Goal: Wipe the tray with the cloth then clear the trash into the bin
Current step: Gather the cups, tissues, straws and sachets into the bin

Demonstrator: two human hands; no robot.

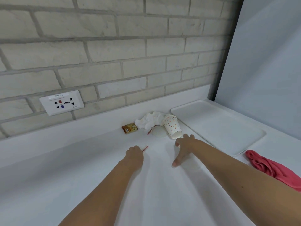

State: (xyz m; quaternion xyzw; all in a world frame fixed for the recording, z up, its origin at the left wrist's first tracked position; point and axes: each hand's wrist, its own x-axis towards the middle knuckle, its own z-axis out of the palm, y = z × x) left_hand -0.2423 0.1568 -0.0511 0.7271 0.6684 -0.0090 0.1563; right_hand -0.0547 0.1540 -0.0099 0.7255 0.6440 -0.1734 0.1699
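Note:
A white tray (216, 126) lies on the white counter at the right with nothing on it. The red cloth (270, 167) lies bunched by the tray's near corner. The trash sits left of the tray: a dotted paper cup (172, 126) on its side, a white lid (158, 132), crumpled tissue (150, 119), a brown snack wrapper (129, 127) and a red straw piece (149, 131). My left hand (134, 156) pinches another thin red straw (145, 148) against the counter. My right hand (183, 148) is open with spread fingers, just short of the cup.
A brick wall with a white socket plate (61, 102) backs the counter (81, 160). A pale panel (263, 62) stands upright behind the tray at the right. No bin is in view.

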